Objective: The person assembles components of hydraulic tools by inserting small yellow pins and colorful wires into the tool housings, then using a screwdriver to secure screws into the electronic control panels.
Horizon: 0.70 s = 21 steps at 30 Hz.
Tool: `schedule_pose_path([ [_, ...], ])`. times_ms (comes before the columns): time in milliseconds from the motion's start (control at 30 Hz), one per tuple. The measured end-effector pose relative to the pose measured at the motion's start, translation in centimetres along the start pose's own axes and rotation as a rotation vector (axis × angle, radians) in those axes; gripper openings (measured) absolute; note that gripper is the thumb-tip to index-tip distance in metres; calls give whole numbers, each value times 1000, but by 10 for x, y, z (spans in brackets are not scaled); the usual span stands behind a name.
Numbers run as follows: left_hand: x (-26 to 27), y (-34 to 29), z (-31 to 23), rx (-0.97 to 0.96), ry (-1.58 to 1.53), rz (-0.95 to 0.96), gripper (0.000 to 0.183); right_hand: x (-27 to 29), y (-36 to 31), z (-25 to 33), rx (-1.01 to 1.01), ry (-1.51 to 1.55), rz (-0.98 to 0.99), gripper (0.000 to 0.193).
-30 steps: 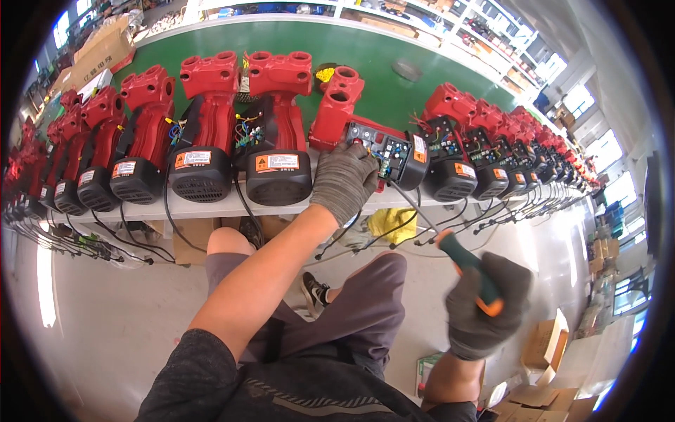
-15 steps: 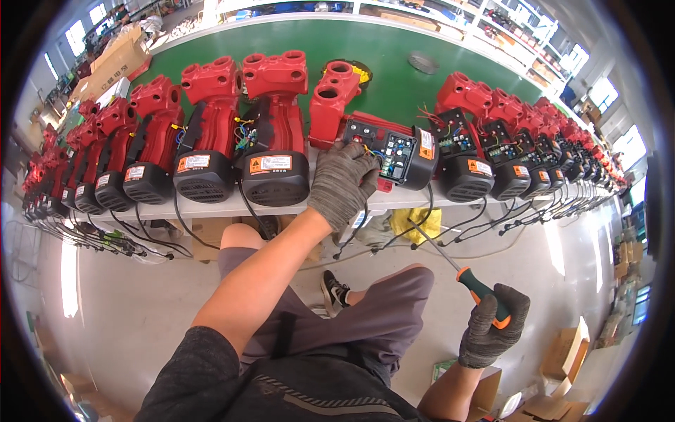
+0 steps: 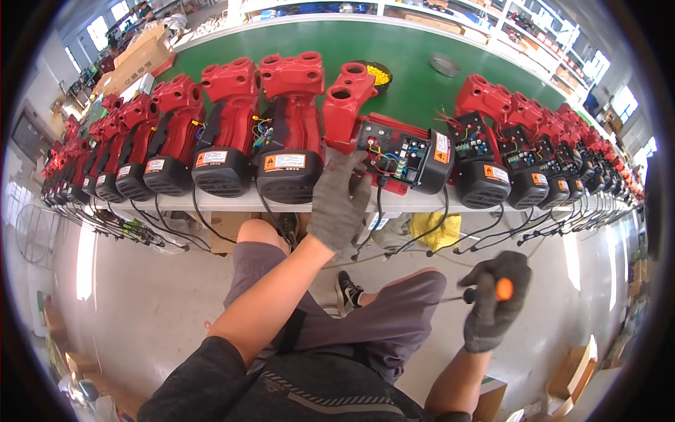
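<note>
A red pump with a black motor end lies turned sideways on the bench in front of me; its control box (image 3: 394, 158) has no cover over its circuit board and coloured wires. Against the near left edge of this box rest the fingertips of my left hand (image 3: 339, 207), in a grey glove, with thumb and fingers apart and nothing held. Low on the right, above the floor, my gloved right hand (image 3: 496, 302) is closed round a screwdriver (image 3: 503, 289). The orange handle end shows between the fingers, and the blurred shaft points left.
Closed red pumps (image 3: 292, 133) line the bench on the left; pumps with exposed boards (image 3: 474, 141) stand on the right. Black cables hang over the front edge. Behind are a black bowl of yellow parts (image 3: 380, 74) and a grey dish (image 3: 444, 65). A yellow bag (image 3: 436, 230) lies underneath.
My left hand has drawn back from over the open box to its near edge. My right hand has turned the screwdriver, so its shaft now points left instead of up toward the bench.
</note>
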<state>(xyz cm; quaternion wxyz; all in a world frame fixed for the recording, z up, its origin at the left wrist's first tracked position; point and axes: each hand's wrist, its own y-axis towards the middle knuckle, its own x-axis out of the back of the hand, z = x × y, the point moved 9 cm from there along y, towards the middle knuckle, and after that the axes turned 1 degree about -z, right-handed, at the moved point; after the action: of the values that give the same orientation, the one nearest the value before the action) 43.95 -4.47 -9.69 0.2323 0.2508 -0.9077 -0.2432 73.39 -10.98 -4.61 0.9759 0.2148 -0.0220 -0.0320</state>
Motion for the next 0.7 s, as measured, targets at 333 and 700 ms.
schedule_pose_path([
  [333,-18,23,4,-242,208,-80,23,-45,3,-10,196,-472,155,21],
  [700,-18,-11,56,145,-94,-86,12,-164,85,-11,405,-771,334,15],
])
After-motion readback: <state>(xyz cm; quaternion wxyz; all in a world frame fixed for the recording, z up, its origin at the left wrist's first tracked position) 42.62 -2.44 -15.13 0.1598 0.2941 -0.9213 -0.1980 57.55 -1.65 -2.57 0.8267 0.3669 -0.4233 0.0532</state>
